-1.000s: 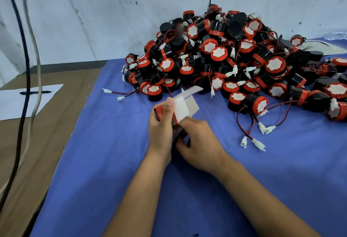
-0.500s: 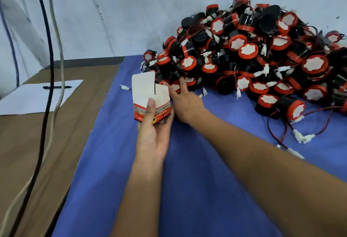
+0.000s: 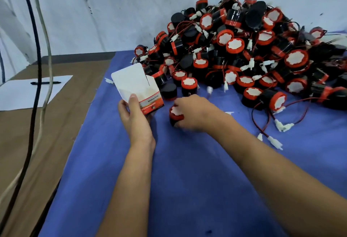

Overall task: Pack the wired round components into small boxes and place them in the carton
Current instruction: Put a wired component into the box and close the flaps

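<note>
Dozens of round black parts with red caps and trailing wires sit in a pile (image 3: pixel 244 52) at the far right of the blue cloth (image 3: pixel 187 180) that covers our surface, and we work just in front of its near edge. Our left hand (image 3: pixel 135 120) holds a small box (image 3: pixel 139 90) with its thumb across the front panel; the box is tilted, its white top flap standing open. Our right hand (image 3: pixel 195 112) curls its fingers around one round part (image 3: pixel 176 113), red cap turned toward the box, low over the cloth and just beside the box. We judge the next step to be sliding this part into the open mouth. The risk lies in the wire: we cannot see where this part's lead runs, and if it is tangled with neighbours in the pile, lifting could drag others along or snag short of the box. The lead may also catch on the flap or bunch up and keep the box from closing. With only one hand on the light card box, a hard push could crush or tip it. No carton is in view, so the final drop-off place is unknown.
</note>
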`<control>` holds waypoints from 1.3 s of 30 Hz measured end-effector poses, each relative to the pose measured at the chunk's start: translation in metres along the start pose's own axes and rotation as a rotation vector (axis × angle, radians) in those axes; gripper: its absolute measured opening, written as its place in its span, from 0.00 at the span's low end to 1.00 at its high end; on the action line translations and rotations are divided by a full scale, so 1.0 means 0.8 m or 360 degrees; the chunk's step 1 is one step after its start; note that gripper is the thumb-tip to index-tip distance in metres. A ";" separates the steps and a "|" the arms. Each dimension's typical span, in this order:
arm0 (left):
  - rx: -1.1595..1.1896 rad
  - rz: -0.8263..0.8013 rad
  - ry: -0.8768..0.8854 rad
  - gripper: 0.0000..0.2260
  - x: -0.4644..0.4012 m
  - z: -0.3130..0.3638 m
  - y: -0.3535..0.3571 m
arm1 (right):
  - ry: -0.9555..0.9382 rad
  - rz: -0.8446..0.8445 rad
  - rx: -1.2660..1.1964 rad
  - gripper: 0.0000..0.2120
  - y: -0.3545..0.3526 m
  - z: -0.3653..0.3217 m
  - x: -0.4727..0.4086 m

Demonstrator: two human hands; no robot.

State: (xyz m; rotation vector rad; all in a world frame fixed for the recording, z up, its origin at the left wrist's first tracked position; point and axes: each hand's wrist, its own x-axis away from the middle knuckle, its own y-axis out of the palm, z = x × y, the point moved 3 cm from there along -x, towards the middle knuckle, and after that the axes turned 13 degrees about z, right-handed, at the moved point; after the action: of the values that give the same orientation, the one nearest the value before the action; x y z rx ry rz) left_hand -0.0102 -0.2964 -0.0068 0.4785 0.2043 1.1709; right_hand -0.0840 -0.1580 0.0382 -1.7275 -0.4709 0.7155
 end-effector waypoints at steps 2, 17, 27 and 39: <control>-0.0150 -0.0063 0.0028 0.05 0.003 -0.006 0.005 | 0.0108 -0.0006 -0.0231 0.18 -0.008 0.024 0.036; -0.1228 -0.1048 0.0940 0.14 0.101 -0.024 0.044 | 0.0089 0.1464 -0.0897 0.28 -0.034 0.052 0.133; -0.1235 -0.0953 0.0596 0.07 0.106 -0.034 0.045 | 0.0155 0.1256 -0.0404 0.19 -0.023 0.044 0.118; -0.1011 -0.1282 0.0303 0.15 0.104 -0.023 0.044 | 0.0134 0.0858 -0.0552 0.11 -0.029 0.058 0.120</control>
State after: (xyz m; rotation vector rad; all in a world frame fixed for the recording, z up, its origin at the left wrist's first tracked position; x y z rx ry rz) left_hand -0.0148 -0.2044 0.0012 -0.2753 0.1533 0.4338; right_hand -0.0439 -0.0568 0.0321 -2.2374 -0.0615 0.9761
